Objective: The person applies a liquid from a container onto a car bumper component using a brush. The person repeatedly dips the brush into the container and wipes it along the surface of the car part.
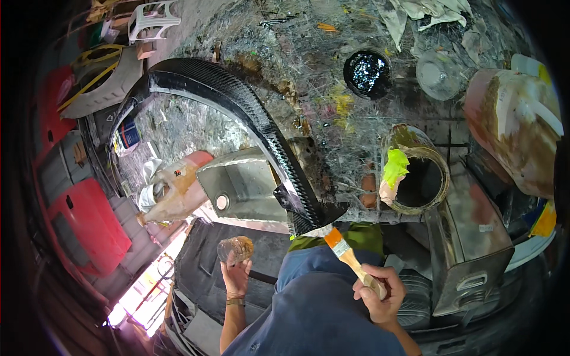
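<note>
A wooden-handled paintbrush with an orange band at its head is gripped by its handle in my right hand. Its bristle end reaches the near lower end of a curved black carbon-fibre arch piece; whether they touch I cannot tell. At lower left, my left hand has its fingers round a small see-through cup stained amber-brown. The cup is apart from the arch piece. That piece curves over the stained worktable from the far left to the table's near edge.
A round container of glossy black liquid sits at the back, beside a clear tub. A crusted bucket stands at right. Inside the arch's curve lies a grey metal basin-like part. Red panels are at far left.
</note>
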The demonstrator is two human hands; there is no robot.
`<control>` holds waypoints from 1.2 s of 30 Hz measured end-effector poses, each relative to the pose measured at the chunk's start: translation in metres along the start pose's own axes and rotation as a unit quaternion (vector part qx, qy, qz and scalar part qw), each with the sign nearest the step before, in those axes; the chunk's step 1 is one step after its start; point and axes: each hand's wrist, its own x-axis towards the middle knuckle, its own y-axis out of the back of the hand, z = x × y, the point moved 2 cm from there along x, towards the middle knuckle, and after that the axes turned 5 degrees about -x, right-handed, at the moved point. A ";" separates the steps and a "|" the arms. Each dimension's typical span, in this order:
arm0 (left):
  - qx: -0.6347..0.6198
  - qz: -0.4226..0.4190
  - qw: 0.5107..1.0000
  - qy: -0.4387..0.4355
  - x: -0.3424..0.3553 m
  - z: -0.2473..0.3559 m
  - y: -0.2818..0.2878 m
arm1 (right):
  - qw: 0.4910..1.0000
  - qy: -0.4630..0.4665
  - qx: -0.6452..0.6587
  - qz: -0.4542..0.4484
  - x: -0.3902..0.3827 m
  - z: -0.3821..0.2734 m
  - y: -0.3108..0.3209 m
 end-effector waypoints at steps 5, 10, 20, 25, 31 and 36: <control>-0.010 0.000 1.000 0.005 0.002 -0.004 0.009 | 0.996 -0.072 -0.044 0.013 0.012 0.007 -0.008; -0.022 0.000 1.000 0.003 0.002 -0.008 0.012 | 0.996 -0.087 0.013 0.014 0.028 0.016 -0.027; -0.026 0.012 1.000 0.003 0.004 -0.005 0.014 | 0.998 -0.054 0.038 0.016 0.030 0.014 -0.038; -0.036 -0.003 0.999 0.002 0.006 -0.007 0.016 | 0.999 -0.033 0.032 0.013 0.026 0.003 -0.040; -0.078 -0.034 0.996 -0.014 0.006 -0.017 0.022 | 0.999 -0.022 -0.023 0.017 -0.003 -0.031 -0.044; -0.115 -0.033 0.992 -0.026 0.006 -0.033 0.031 | 0.998 0.013 -0.068 -0.004 -0.029 -0.058 -0.047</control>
